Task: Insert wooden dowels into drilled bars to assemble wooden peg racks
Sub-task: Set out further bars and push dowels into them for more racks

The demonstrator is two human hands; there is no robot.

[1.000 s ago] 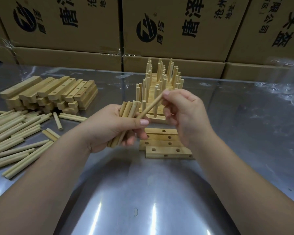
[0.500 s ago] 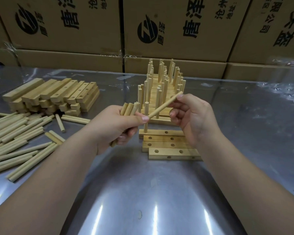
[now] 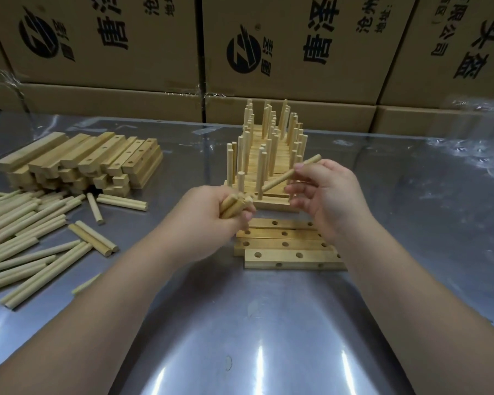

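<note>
1. Head view, writing: the cardboard boxes (image 3: 97,38) across the top of the frame carry a round black logo and the large characters "唐泽". The smaller print is hard to read.
2. The boxes are closed, so their contents are hidden.
3. At centre, the left hand (image 3: 211,220) is curled around a bundle of dowels (image 3: 234,206). The right hand (image 3: 331,195) pinches a single dowel (image 3: 291,173), which is tilted.
4. The drilled bars (image 3: 285,252) lie flat just below the hands. The pegged racks (image 3: 268,155) stand behind them.
5. At the left of the metal table (image 3: 240,337) are stacked bars (image 3: 83,161) and loose dowels (image 3: 26,232).
</note>
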